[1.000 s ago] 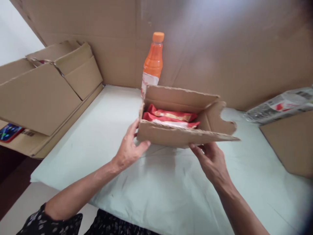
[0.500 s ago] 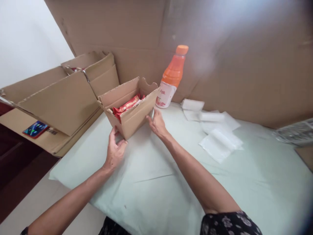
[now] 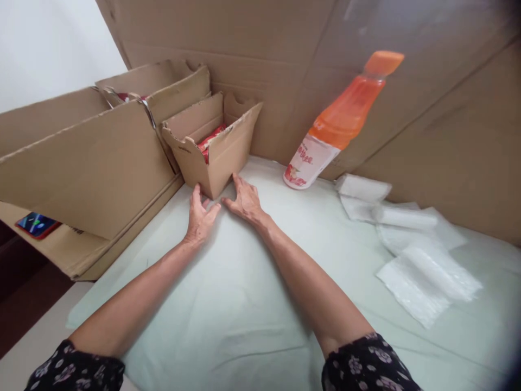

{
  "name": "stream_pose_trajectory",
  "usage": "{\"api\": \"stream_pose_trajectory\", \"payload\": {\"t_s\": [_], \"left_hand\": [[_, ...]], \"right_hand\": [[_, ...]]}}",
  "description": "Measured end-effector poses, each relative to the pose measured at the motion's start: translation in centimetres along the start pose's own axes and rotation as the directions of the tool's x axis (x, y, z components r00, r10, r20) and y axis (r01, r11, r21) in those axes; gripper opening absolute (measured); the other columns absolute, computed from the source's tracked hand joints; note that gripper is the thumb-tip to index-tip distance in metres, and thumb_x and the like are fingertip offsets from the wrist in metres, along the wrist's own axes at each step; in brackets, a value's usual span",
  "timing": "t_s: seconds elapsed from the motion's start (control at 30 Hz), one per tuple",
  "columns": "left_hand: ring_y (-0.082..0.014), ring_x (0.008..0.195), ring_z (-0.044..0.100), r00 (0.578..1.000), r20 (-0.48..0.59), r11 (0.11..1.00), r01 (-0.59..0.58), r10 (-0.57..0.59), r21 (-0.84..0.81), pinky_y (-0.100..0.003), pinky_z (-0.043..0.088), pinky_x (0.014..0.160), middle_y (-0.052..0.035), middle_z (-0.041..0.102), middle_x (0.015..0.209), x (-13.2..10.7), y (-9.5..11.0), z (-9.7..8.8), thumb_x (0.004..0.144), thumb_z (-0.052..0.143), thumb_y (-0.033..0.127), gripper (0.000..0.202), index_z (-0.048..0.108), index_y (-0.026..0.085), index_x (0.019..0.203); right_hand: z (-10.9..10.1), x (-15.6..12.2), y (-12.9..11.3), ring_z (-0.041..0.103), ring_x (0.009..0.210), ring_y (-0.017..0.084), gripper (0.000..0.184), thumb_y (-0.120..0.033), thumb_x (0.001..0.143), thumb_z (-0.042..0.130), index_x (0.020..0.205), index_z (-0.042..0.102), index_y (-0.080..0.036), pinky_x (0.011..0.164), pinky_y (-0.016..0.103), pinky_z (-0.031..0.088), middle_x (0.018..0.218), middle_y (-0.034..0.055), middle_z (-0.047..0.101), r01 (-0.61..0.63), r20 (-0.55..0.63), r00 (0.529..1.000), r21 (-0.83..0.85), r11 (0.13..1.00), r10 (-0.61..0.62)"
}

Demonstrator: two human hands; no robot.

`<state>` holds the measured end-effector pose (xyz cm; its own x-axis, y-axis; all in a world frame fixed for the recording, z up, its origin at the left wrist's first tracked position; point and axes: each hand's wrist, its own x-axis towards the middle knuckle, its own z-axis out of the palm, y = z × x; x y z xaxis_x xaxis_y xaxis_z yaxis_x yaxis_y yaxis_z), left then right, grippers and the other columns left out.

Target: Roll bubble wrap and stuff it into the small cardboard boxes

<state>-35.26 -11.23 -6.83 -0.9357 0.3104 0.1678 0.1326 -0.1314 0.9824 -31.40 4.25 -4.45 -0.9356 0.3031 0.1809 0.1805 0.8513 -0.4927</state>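
- Currently, through the head camera, I have the small cardboard box (image 3: 234, 155) at the back left of the cloth-covered table (image 3: 264, 304), upright and open-topped, red packets (image 3: 210, 140) inside.
- Key relation, as I judge it: the box lies straight ahead of both hands, its long axis running away and slightly to the right.
- Left hand (image 3: 199, 218): open, thumb and fingers spread, fingertips at the foot of the near short end.
- Right hand (image 3: 247, 200): open too, loosely bent, fingertips by the lower edge of the long side. Neither wraps the box; I cannot tell how firmly they press.
- I call neither hand clearly nearer; each has its own face of the box.
- Large carton (image 3: 101, 163) close on the box's left; touching or just beside, I cannot tell.
- Cardboard backing (image 3: 280, 76) beyond the far end.
- Orange bottle (image 3: 337, 122) to the right, well apart; clear plastic wrap (image 3: 431, 271) farther right.
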Motion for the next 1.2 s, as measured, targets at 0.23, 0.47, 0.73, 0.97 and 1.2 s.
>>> {"api": "stream_pose_trajectory", "payload": {"t_s": [0.23, 0.47, 0.73, 0.97, 1.2], "left_hand": [[-0.0297, 0.149, 0.045, 1.000, 0.009, 0.996, 0.005, -0.006, 0.086, -0.044, 0.040, 0.122, -0.0185, 0.042, 0.160, 0.8, -0.2, -0.9, 0.071, 0.073, 0.026, 0.084, 0.042, 0.020, 0.149], [-0.0420, 0.149, 0.040, 0.994, 0.046, 0.973, 0.083, -0.095, 0.216, -0.062, 0.031, 0.123, -0.0254, 0.043, 0.156, -4.1, 2.4, -1.1, 0.066, 0.078, 0.031, 0.093, 0.039, 0.013, 0.149], [-0.0391, 0.134, 0.056, 0.597, 0.768, 0.583, -0.717, 0.230, 0.382, -0.056, 0.059, 0.097, -0.0131, 0.058, 0.146, -16.6, 3.3, 0.2, 0.094, 0.059, 0.044, 0.036, 0.066, 0.026, 0.125], [-0.0379, 0.134, 0.056, 0.321, 0.890, 0.418, -0.892, 0.324, 0.169, -0.061, 0.052, 0.105, -0.0182, 0.059, 0.143, -22.4, 4.7, 4.3, 0.097, 0.057, 0.030, 0.036, 0.058, 0.021, 0.132], [-0.0363, 0.133, 0.057, 0.302, 0.892, 0.406, -0.901, 0.336, 0.152, -0.059, 0.052, 0.105, -0.0173, 0.062, 0.141, -22.8, 5.1, 4.9, 0.097, 0.057, 0.030, 0.036, 0.060, 0.020, 0.131]], "right_hand": [[-0.4, -0.6, -1.3, 0.034, 0.153, 0.033, 0.079, -0.046, 0.095, 0.060, 0.159, 0.036, -0.008, 0.123, 0.050, 0.025, 0.162, 0.0202, 0.041, -0.005, 0.065, 0.998, -0.110, 0.994, 0.012], [-1.3, -12.6, -2.9, 0.035, 0.152, 0.032, 0.059, -0.054, 0.103, 0.048, 0.151, 0.050, -0.019, 0.123, 0.050, 0.028, 0.163, 0.0138, 0.042, 0.185, 0.121, 0.980, -0.241, 0.953, -0.159], [-12.2, -33.0, 4.1, 0.048, 0.142, 0.027, 0.037, -0.041, 0.097, 0.062, 0.126, 0.069, -0.019, 0.115, 0.045, 0.038, 0.150, 0.0125, 0.058, 0.080, 0.060, 0.996, -0.275, 0.958, -0.066], [-35.0, -45.7, 15.0, 0.028, 0.151, 0.044, 0.061, -0.020, 0.094, 0.061, 0.149, 0.045, 0.004, 0.112, 0.061, 0.021, 0.160, 0.0365, 0.031, -0.842, -0.721, 0.515, -0.326, 0.429, 0.464], [-42.2, -50.1, 19.1, 0.061, 0.113, 0.028, 0.040, -0.022, 0.098, 0.058, 0.134, 0.067, -0.006, 0.083, 0.044, 0.029, 0.126, 0.0302, 0.068, -0.984, -0.705, 0.165, -0.161, 0.070, 0.690]]}}
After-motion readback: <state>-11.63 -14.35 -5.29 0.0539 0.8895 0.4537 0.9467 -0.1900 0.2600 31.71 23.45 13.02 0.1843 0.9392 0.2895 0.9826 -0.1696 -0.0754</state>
